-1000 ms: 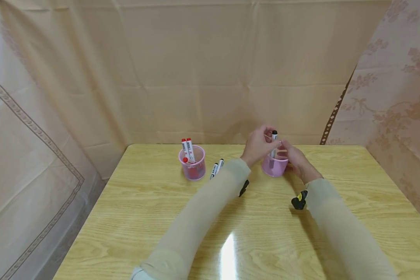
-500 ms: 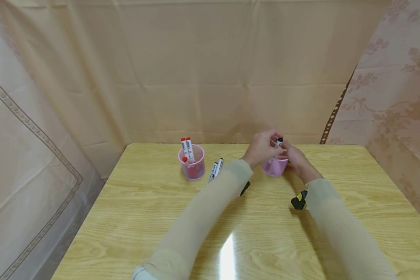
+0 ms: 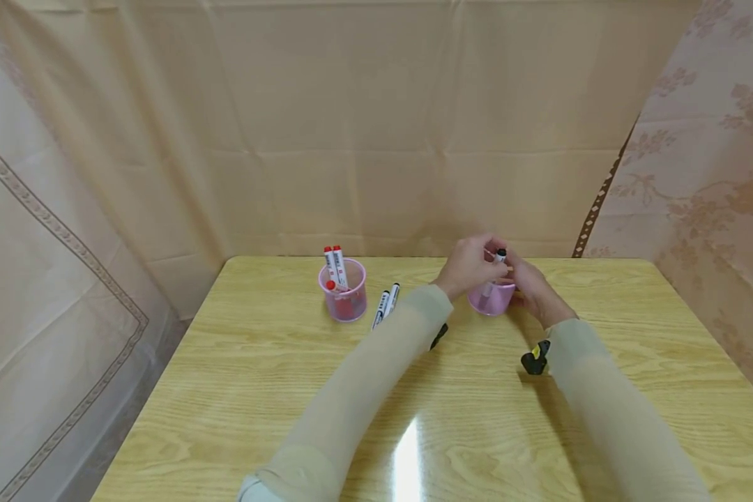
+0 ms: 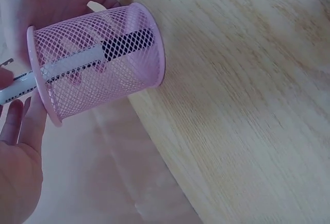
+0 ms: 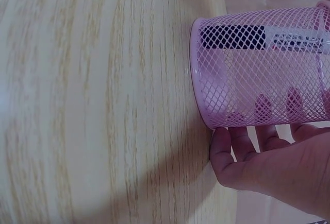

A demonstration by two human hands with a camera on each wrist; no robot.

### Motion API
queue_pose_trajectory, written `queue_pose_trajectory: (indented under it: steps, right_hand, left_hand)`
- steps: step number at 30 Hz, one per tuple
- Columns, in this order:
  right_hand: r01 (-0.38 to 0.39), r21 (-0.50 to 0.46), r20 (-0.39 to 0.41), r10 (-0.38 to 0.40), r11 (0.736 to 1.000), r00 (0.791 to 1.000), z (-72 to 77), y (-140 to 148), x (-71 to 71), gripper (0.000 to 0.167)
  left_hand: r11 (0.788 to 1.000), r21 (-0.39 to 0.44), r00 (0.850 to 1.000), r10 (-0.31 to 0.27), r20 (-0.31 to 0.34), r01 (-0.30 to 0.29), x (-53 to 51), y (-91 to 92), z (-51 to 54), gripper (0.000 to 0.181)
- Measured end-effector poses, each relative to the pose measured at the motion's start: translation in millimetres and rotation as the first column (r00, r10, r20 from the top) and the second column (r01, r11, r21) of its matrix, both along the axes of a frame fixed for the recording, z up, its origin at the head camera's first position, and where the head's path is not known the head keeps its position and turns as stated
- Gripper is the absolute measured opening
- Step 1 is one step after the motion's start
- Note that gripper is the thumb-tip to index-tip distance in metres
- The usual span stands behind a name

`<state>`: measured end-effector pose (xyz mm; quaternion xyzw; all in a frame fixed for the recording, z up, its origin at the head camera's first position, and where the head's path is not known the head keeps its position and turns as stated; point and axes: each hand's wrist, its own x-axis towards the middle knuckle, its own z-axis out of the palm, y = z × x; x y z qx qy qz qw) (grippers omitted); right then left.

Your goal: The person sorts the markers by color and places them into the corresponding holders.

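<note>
A whiteboard marker (image 3: 500,255), white with black ends, stands slightly tilted in a pink mesh pen cup (image 3: 491,301). My left hand (image 3: 467,266) pinches the marker's upper part above the rim. In the left wrist view, the marker's black lower end shows through the mesh near the cup's base. My right hand (image 3: 541,291) holds the cup from its right side. The right wrist view shows the fingers of this hand (image 5: 273,165) curled behind the cup (image 5: 247,85), partly visible through the mesh. The cup's base rests on the table.
To the left stands another pink mesh cup (image 3: 346,307) with several red-capped markers (image 3: 339,265). Between the cups, two black-capped markers (image 3: 383,305) lie on the wooden table (image 3: 245,390), partly covered by the left sleeve. A beige cloth (image 3: 364,139) hangs behind the table.
The left hand has moved slightly right and down, lowering the marker deeper into the cup. The marker's top has shifted right. The right hand and the cup have hardly moved.
</note>
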<state>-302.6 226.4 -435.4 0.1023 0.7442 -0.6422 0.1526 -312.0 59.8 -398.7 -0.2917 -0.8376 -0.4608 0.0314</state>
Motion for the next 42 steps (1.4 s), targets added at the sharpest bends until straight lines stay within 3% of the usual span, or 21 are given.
queue_pose_trajectory:
  steps: [8, 12, 23, 27, 30, 34, 38, 42]
  right_hand:
    - [-0.013, -0.010, 0.005, 0.013, 1.000, 1.000, -1.1, 0, -1.2, 0.079]
    - [-0.024, -0.003, -0.004, 0.024, 1.000, 1.000, -0.2, 0, -1.0, 0.079]
    - [-0.021, 0.001, -0.010, 0.021, 1.000, 1.000, 0.7, -1, -0.3, 0.081]
    - [-0.027, -0.010, -0.014, 0.027, 1.000, 1.000, -0.6, -1, -0.7, 0.082]
    - [-0.025, -0.009, -0.004, 0.025, 1.000, 1.000, 0.6, -2, -1.5, 0.080]
    - [-0.021, 0.002, 0.009, 0.021, 1.000, 1.000, 2.6, -3, -1.7, 0.080]
    - [-0.017, 0.007, 0.003, 0.017, 1.000, 1.000, 2.6, -3, -0.8, 0.082]
    - [-0.020, 0.031, -0.012, 0.020, 0.999, 1.000, 1.6, -2, -0.4, 0.081]
  left_hand:
    - [0.993, 0.093, 0.997, 0.068, 0.040, -0.071, -3.0, -0.5, -1.8, 0.024]
    - [0.992, 0.100, 0.997, 0.074, 0.030, -0.077, -4.9, -3.0, -2.4, 0.026]
    - [0.998, 0.064, 1.000, -0.005, -0.014, 0.006, -7.0, -10.4, -4.5, 0.024]
    - [0.996, 0.036, 0.996, -0.079, -0.036, 0.080, -7.8, -11.8, -4.6, 0.021]
    - [0.987, 0.002, 0.985, -0.158, -0.071, 0.158, -8.0, -13.5, -3.9, 0.020]
    - [0.974, -0.060, 0.960, -0.227, -0.164, 0.220, -6.8, -15.0, -3.6, 0.015]
    - [0.963, -0.132, 0.933, -0.260, -0.247, 0.234, -4.9, -14.2, -3.5, 0.014]
    - [0.955, -0.189, 0.922, -0.277, -0.272, 0.231, -3.9, -12.0, -3.3, 0.012]
